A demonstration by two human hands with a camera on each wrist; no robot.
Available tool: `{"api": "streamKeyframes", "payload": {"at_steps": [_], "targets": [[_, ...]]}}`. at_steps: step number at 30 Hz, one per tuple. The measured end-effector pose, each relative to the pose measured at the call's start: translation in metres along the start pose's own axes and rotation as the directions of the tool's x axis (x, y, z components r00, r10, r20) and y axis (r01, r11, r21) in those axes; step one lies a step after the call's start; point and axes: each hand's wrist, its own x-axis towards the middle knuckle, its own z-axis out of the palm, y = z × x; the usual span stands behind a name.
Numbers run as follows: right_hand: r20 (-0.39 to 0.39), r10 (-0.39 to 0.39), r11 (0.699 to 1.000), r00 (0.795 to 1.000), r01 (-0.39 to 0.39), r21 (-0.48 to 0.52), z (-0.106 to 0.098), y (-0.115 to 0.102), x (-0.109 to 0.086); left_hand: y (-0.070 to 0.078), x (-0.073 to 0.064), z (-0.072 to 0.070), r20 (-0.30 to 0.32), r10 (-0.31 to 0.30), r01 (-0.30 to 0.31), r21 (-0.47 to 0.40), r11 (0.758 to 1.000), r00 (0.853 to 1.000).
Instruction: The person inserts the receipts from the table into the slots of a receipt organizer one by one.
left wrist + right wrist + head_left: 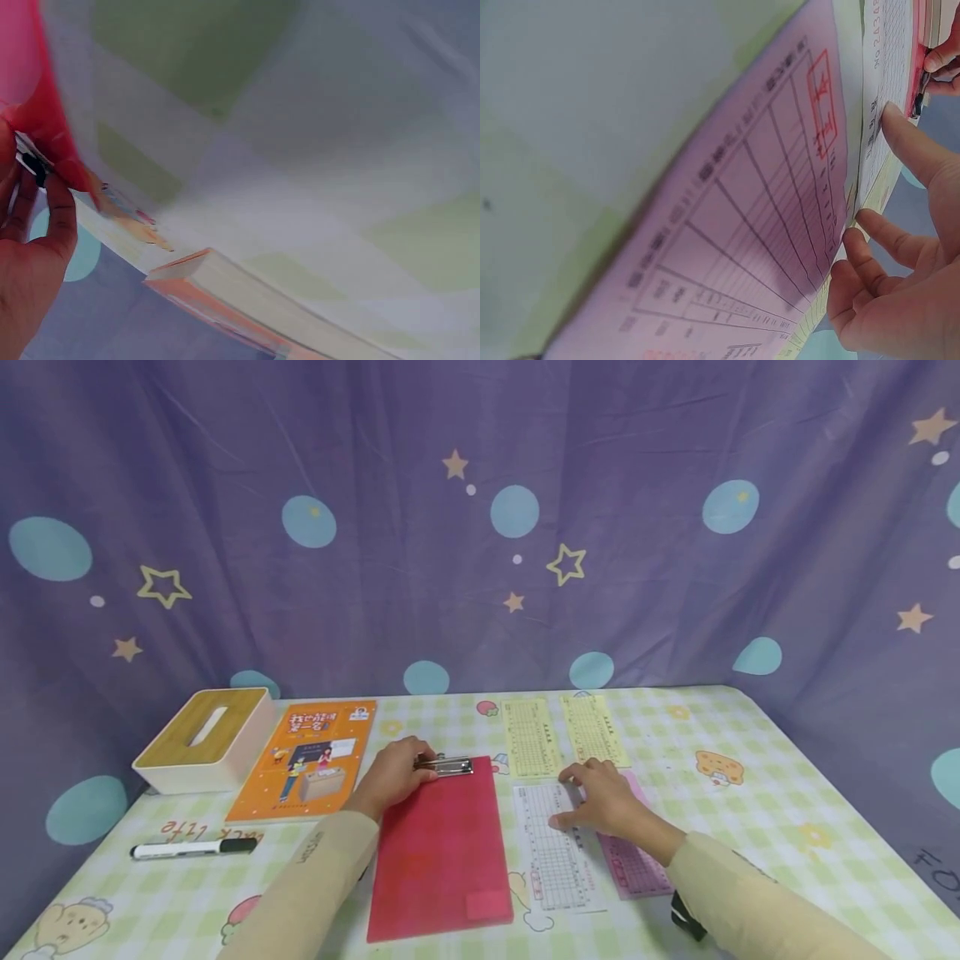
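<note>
A red clipboard (442, 860) lies on the checked tablecloth, with its metal clip (454, 766) at the far end. My left hand (401, 777) pinches that clip between thumb and fingers; the left wrist view shows the fingers (61, 214) at the board's edge. To the right of the board lies a white printed form (555, 852). Over its far part is my right hand (603, 797), thumb and fingers spread apart, the thumb touching or just above the paper. A pink form (637, 868) lies partly under the right hand and forearm.
Two yellow forms (531, 737) lie behind the white one. On the left are an orange book (315, 760), a tissue box (202, 739) with a wooden lid and a black-capped marker (193, 848). A black object (686, 917) is partly hidden by the right sleeve.
</note>
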Motion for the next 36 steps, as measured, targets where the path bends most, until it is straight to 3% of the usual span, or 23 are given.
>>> {"api": "streamKeyframes", "payload": {"at_steps": [7, 13, 18, 23, 31, 36], "targets": [[0.006, 0.002, 1.0, 1.0, -0.002, -0.011, 0.0007, -0.001, 0.0009, 0.0018, -0.0004, -0.0049, 0.048, 0.018, -0.02, 0.041, 0.999, 0.999], [0.008, -0.004, 1.0, 1.0, 0.004, -0.014, 0.0009, -0.0005, 0.0011, 0.0035, -0.0018, -0.0045, 0.012, 0.013, -0.013, 0.002, 1.0, 1.0], [0.007, -0.018, 1.0, 1.0, 0.018, -0.012, -0.0004, -0.0001, 0.0006, 0.0028, -0.0021, -0.0015, -0.032, 0.043, -0.042, 0.023, 0.999, 0.999], [0.008, -0.014, 1.0, 1.0, 0.014, -0.013, -0.0003, -0.0003, 0.0011, 0.0012, -0.0038, 0.0, -0.061, 0.021, -0.022, -0.02, 1.0, 0.998], [-0.006, -0.001, 1.0, 1.0, 0.001, -0.022, -0.0005, -0.003, 0.001, 0.0002, -0.002, -0.0011, -0.025, -0.035, 0.033, -0.054, 0.998, 0.999], [-0.024, -0.005, 0.999, 1.0, 0.004, -0.036, -0.0016, -0.0053, -0.0002, -0.0005, -0.0038, -0.0032, -0.04, 0.024, -0.026, -0.06, 0.998, 0.999]]}}
